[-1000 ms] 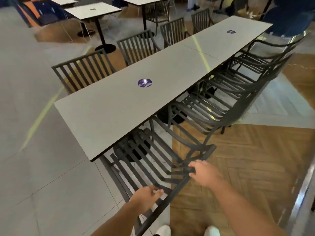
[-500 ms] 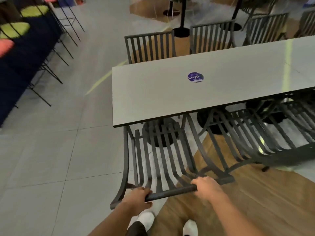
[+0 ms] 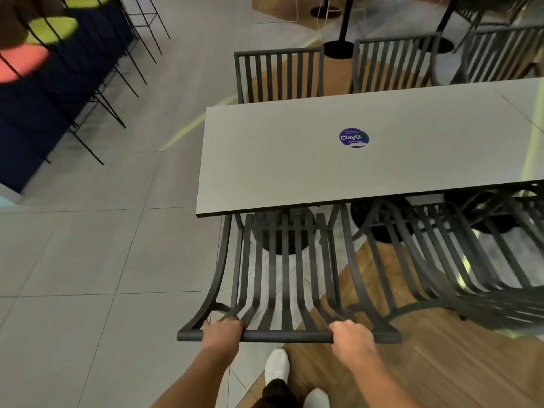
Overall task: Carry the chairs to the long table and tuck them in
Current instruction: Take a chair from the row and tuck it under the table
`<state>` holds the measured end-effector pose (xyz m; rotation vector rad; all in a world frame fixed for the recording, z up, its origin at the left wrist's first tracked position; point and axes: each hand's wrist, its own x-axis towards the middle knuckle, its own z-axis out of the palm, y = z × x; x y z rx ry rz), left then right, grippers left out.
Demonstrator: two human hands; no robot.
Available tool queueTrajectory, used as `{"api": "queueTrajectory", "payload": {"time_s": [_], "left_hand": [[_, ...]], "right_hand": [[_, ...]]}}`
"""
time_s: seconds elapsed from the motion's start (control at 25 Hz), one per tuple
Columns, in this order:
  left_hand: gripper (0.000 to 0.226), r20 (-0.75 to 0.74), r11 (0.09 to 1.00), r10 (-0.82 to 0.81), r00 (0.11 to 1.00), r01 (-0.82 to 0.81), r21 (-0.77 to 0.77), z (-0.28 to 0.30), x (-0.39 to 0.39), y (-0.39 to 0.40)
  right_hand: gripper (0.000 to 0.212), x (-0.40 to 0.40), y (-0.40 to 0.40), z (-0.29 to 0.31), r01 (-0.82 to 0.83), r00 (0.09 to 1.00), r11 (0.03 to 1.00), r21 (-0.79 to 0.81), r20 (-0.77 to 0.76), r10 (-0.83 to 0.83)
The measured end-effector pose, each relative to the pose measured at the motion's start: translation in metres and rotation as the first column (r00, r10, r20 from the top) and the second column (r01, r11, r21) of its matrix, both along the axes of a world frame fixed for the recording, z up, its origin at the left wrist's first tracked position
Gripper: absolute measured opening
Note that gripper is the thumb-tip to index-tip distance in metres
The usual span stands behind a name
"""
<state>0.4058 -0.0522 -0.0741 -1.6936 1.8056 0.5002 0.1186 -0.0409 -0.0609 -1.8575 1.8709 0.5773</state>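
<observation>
A view from above, looking down at two bare arms and a dark slatted chair (image 3: 282,275). Both hands hold the top rail of the chair's back. The left hand (image 3: 221,331) has its fingers curled over the rail near the left corner. The right hand (image 3: 351,334) is wrapped round the rail near the right corner. A bare stretch of rail lies between the two grips.

Ahead of the hands, the chair's seat is partly hidden under the near edge of the long table (image 3: 265,160), close to its left end. A round sticker (image 3: 354,137) sits on the tabletop, further ahead and to the right. Just right of the grip, a second chair (image 3: 441,254) is already tucked in beside this one. Three more chair backs stand along the table's far side.

The chair looks squared to the table and part way in. To finish well, the push should probably be even through both hands so the chair stays straight. It should stay clear of the neighbouring chair and the table's black round base (image 3: 282,231).
</observation>
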Motion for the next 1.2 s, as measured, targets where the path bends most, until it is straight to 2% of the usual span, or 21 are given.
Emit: {"api": "queueTrajectory", "payload": {"time_s": [0.24,0.6,0.84,1.04,1.2], "left_hand": [[0.039,-0.031,1.000,0.003,1.000,-0.003,0.013,-0.005,-0.019,-0.030],[0.035,-0.053,1.000,0.022,0.998,-0.023,-0.015,-0.010,-0.050,-0.069],[0.034,-0.073,1.000,-0.021,0.997,0.021,-0.007,-0.017,-0.056,-0.071],[0.030,-0.191,1.000,0.000,0.982,0.000,-0.002,-0.013,-0.054,-0.070],[0.028,-0.337,0.997,0.073,0.939,-0.069,0.026,-0.002,-0.060,-0.071]], "right_hand": [[0.038,-0.020,-0.029,-0.011,-0.005,1.000,0.999,-0.046,-0.028,0.004],[0.048,-0.049,-0.094,-0.012,-0.047,0.996,0.998,0.030,-0.073,0.049],[0.056,-0.059,-0.105,-0.013,-0.091,0.991,0.993,0.075,-0.089,0.097],[0.046,-0.057,-0.100,-0.004,0.001,0.999,0.998,0.068,-0.037,0.002],[0.045,-0.056,-0.092,0.012,0.127,0.987,0.991,0.051,0.089,-0.132]]}}
